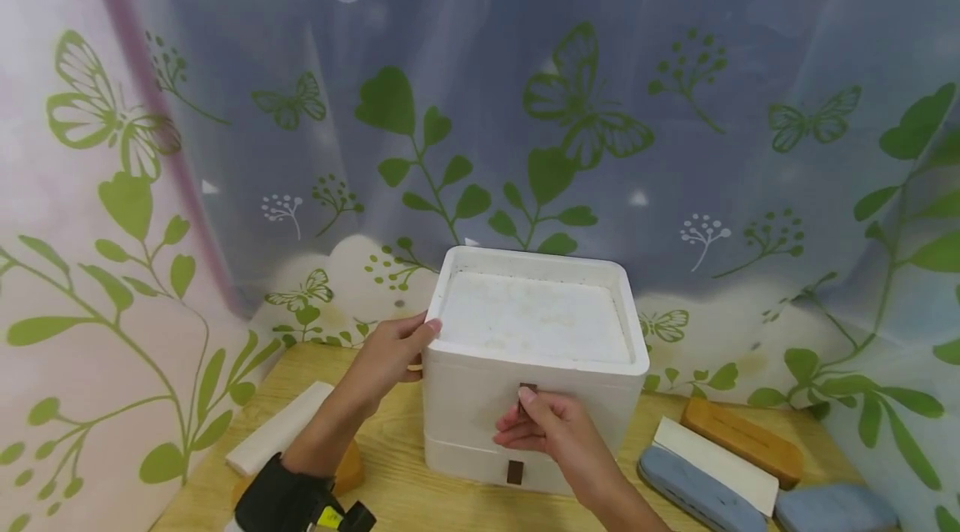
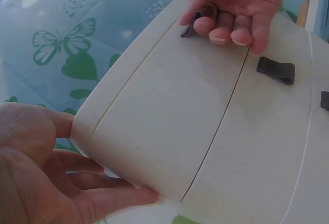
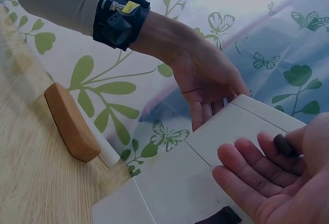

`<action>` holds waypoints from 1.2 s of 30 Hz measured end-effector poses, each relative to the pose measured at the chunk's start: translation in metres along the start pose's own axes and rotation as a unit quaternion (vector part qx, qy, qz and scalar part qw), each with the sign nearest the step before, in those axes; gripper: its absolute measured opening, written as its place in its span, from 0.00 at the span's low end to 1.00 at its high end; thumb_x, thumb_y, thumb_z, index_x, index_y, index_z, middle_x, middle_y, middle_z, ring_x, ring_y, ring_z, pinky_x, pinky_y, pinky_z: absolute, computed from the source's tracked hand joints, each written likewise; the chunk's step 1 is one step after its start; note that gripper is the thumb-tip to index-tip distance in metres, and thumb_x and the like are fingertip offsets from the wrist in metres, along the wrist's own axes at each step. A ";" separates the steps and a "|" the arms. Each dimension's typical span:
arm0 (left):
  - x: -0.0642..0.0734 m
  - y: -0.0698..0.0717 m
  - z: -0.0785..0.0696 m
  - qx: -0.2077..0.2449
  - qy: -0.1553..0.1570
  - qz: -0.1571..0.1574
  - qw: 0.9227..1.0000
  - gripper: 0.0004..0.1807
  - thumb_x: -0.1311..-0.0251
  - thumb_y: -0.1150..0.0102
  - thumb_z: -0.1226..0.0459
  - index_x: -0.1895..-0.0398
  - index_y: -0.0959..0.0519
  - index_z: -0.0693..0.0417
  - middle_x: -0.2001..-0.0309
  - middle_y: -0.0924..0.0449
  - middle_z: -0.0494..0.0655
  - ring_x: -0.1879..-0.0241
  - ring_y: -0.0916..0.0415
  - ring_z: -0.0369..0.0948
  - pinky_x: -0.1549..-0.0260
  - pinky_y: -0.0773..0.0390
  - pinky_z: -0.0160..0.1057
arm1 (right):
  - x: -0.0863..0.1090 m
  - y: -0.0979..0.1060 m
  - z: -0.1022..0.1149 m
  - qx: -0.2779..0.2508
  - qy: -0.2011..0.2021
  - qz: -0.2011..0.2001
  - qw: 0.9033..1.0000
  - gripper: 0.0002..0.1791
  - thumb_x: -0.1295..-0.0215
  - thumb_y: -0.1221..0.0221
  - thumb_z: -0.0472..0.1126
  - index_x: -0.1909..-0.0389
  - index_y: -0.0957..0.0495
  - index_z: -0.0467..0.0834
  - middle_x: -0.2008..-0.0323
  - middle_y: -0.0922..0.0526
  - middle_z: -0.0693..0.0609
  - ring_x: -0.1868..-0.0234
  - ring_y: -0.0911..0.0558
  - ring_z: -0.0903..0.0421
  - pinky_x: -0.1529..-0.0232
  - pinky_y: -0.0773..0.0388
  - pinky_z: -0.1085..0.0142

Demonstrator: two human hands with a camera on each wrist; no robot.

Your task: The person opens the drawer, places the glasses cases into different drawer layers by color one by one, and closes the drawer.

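A white box of stacked drawers [image 1: 528, 319] stands on the table, its top a shallow recessed tray. Dark brown strap-like pulls mark the drawer fronts. My right hand [image 1: 562, 436] pinches the uppermost pull [image 3: 284, 145] between thumb and index finger, the other fingers loosely bent before the front. My left hand [image 1: 386, 353] lies against the box's left side, thumb at the top rim and fingers stretched along the wall. In the left wrist view the middle pull [image 2: 276, 71] sits untouched just below the right hand. The upper drawer front appears flush with the box.
Right of the box lie orange-brown [image 1: 742, 442], cream [image 1: 716, 465] and blue [image 1: 697, 489] oblong cases, plus another blue case [image 1: 836, 507]. On the left are a cream case [image 1: 281, 428] and an orange-brown case [image 3: 72, 122]. A patterned curtain [image 1: 480, 98] hangs behind.
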State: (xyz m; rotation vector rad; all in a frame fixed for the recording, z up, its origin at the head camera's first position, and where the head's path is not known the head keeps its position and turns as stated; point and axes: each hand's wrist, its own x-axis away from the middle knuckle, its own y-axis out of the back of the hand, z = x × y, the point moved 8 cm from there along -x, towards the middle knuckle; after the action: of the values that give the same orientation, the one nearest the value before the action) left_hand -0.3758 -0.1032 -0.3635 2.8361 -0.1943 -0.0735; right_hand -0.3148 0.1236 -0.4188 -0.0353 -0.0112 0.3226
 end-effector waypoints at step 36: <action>-0.002 -0.001 0.005 0.039 0.046 -0.008 0.998 0.33 0.25 0.45 0.47 0.24 0.30 0.54 0.35 0.20 0.61 0.50 0.13 0.51 0.53 0.12 0.52 | 0.001 0.001 -0.006 0.034 0.040 -0.001 0.999 0.33 0.19 0.48 0.51 0.57 0.21 0.19 0.65 0.09 0.48 0.67 0.10 0.58 0.56 0.11 0.63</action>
State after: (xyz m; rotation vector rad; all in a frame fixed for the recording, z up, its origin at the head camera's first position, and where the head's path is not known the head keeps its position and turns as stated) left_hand -0.3779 -0.1035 -0.3688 2.9109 -0.1584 0.0622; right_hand -0.3144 0.1245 -0.4244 0.0182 0.0799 0.3198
